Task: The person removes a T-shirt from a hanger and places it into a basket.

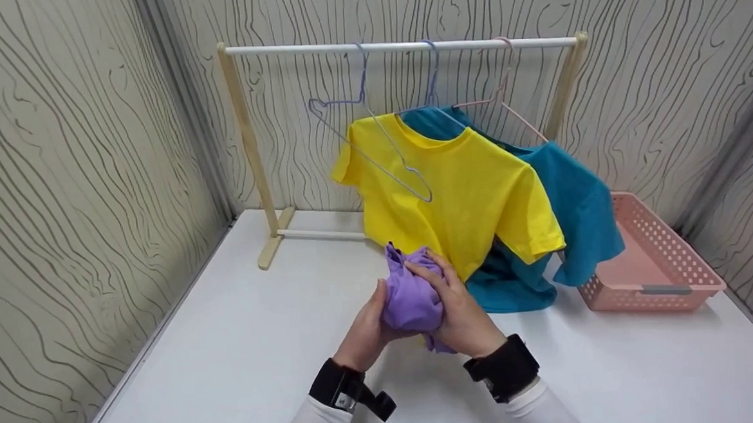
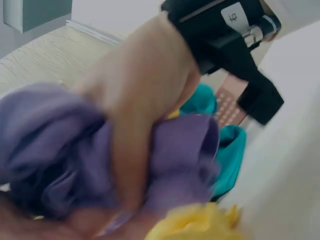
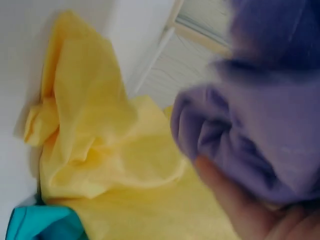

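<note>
Both my left hand (image 1: 365,331) and right hand (image 1: 460,310) are clenched round a bunched purple cloth (image 1: 410,297), held over the white table (image 1: 229,361) just before the yellow shirt (image 1: 459,194). The white tag on my left wrist strap (image 2: 235,20) carries a mark too blurred to read.

A soft purple cloth garment (image 1: 412,296) sits bunched into a tight, rounded wad above the white table — not spread, not folded flat. Its fabric is crumpled into thick overlapping folds, with a small peak of cloth poking up at the top and a loose corner hanging below. It lies just in front of the lower hem of the hanging yellow shirt. In the wrist views the wad (image 2: 55,150) (image 3: 260,115) appears blurred, its creases deep and shadowed.
</note>
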Demonstrator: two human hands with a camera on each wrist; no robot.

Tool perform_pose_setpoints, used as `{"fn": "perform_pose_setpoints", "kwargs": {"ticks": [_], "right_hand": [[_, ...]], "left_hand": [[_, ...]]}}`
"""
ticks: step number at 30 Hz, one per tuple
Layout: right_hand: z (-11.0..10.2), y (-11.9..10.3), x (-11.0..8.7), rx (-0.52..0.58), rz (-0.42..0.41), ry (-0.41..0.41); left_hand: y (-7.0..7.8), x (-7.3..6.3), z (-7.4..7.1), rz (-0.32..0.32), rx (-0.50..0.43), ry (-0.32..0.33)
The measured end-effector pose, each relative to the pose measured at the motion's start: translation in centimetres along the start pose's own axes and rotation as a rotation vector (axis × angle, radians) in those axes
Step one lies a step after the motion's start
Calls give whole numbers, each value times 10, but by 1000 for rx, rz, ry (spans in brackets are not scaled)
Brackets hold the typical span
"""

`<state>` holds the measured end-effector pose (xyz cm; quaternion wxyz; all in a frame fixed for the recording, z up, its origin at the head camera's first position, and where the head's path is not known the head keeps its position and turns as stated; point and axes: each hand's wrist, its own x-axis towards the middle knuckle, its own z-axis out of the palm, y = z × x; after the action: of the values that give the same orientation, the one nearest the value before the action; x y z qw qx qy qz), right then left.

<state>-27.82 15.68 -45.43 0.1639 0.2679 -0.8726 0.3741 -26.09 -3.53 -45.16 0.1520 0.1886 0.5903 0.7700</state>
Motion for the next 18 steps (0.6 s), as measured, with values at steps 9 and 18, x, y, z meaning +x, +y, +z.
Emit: {"fn": "perform_pose_setpoints", "kwargs": {"ticks": [9,18], "right_hand": [[-30,7,2,106,22,124],[-67,14,-4,124,-65,273]], "left_hand": [[7,-2,-16,149,499,1],[1,-3,-38,240,1111,401]]}}
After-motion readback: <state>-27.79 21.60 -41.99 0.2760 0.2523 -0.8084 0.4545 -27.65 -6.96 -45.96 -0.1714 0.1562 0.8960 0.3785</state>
